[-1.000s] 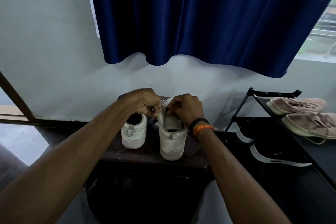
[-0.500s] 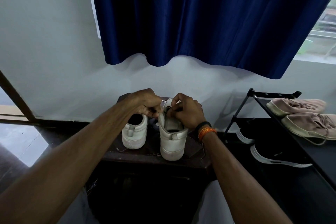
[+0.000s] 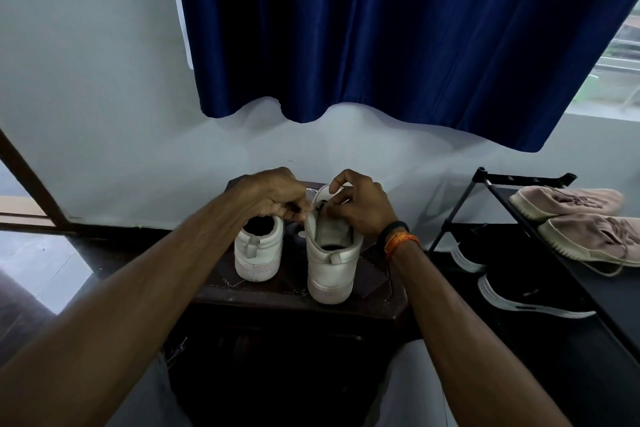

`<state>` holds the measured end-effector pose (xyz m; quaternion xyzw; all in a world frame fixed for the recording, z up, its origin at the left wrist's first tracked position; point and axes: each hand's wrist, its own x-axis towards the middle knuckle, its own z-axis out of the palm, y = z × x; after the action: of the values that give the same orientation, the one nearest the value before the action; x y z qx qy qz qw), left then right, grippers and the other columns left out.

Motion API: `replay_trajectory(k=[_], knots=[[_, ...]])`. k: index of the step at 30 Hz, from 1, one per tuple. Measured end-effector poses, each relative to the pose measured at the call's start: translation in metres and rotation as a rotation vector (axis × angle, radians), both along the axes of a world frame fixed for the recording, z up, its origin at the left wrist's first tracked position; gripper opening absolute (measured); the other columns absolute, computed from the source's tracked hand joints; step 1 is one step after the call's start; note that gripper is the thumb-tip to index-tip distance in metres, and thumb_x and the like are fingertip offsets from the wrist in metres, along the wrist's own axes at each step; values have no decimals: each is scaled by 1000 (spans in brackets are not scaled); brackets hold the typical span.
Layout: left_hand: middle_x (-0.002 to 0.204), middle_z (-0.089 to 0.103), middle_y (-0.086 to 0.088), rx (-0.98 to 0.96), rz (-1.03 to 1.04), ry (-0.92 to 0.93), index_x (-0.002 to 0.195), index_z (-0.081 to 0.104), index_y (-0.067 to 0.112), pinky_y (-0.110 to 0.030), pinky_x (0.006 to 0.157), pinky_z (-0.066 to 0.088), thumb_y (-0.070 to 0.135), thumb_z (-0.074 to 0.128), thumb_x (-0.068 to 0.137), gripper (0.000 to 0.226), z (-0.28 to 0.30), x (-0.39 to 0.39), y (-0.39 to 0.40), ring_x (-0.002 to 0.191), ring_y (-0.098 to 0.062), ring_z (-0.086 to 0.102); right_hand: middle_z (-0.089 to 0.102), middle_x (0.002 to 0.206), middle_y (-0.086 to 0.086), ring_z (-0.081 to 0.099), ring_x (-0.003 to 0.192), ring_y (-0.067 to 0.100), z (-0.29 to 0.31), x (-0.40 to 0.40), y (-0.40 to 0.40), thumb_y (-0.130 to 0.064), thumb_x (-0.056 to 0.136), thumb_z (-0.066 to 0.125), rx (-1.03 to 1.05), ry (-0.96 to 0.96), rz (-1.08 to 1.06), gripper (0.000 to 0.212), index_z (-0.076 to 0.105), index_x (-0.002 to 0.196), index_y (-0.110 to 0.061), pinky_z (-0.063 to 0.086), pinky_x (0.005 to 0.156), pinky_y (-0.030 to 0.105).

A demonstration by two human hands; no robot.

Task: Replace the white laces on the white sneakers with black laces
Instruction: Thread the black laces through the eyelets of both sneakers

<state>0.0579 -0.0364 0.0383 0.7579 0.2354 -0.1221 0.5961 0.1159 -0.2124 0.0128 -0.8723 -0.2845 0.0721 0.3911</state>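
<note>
Both hands' fingers (image 3: 294, 213) pinch at the right sneaker's (image 3: 329, 260) tongue.

Room in a home. Blue curtain (image 3: 398, 28) over a window, black shoe rack (image 3: 540, 218) holding pink shoes (image 3: 581, 218) and black shoes (image 3: 519, 284). Plain white wall (image 3: 86, 80).

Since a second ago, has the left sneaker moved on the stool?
No. The left sneaker sits at the same spot on the stool, beside the right sneaker both hands work on.
</note>
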Motion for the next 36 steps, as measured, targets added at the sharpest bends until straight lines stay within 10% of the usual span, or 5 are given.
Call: replay_trajectory(k=[24, 36], knots=[[86, 68, -18, -34, -57, -16, 105, 68, -10, -25, 66, 60, -6, 69, 87, 19, -2, -3, 5, 72, -20, 68, 77, 85, -5, 68, 79, 13, 0, -13, 10, -15, 82, 73, -81, -245, 38, 30, 51, 95, -30, 41, 66, 24], [89, 58, -21, 155, -143, -83, 99, 66, -14, -23, 55, 58, -16, 44, 92, 23, 3, -11, -8, 67, -22, 66, 75, 79, -7, 53, 62, -14, -5, -14, 8, -6, 80, 72, -5, -177, -54, 27, 55, 89, -25, 35, 56, 1]])
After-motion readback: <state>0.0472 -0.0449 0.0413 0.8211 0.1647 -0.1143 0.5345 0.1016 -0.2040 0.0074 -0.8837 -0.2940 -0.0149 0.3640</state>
